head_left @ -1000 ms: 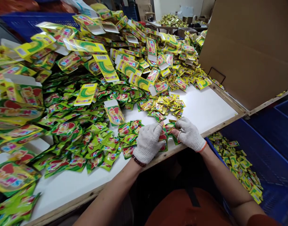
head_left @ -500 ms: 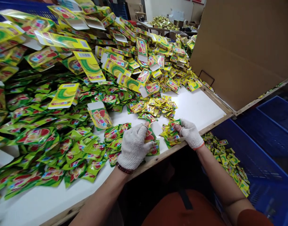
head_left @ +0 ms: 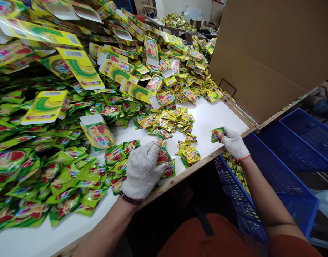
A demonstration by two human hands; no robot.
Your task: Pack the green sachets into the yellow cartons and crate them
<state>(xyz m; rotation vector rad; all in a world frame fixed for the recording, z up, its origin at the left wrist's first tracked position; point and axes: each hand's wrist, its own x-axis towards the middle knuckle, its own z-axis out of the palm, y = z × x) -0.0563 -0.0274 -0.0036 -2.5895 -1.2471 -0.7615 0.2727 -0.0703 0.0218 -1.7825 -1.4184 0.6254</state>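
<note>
My left hand, in a white knitted glove, is closed round a small candy box, most of it hidden behind the fingers. Just beyond that hand, green candy packets lie on the white tabletop. Pinched between the fingers of my right hand, also gloved, is a green candy packet with a red watermelon picture. A little cluster of yellow and green packets rests between my two hands near the wooden edge. Farther back lies a heap of yellow packets.
Flat yellow boxes with open flaps are piled high at the back left, above a mound of green packets. A large cardboard sheet stands at the right. Below the table edge are blue crates, one holding packets.
My right hand has moved right, away from the cluster of packets, carrying a green packet. My left hand keeps its grip on the box. The view has shifted slightly to the right.
</note>
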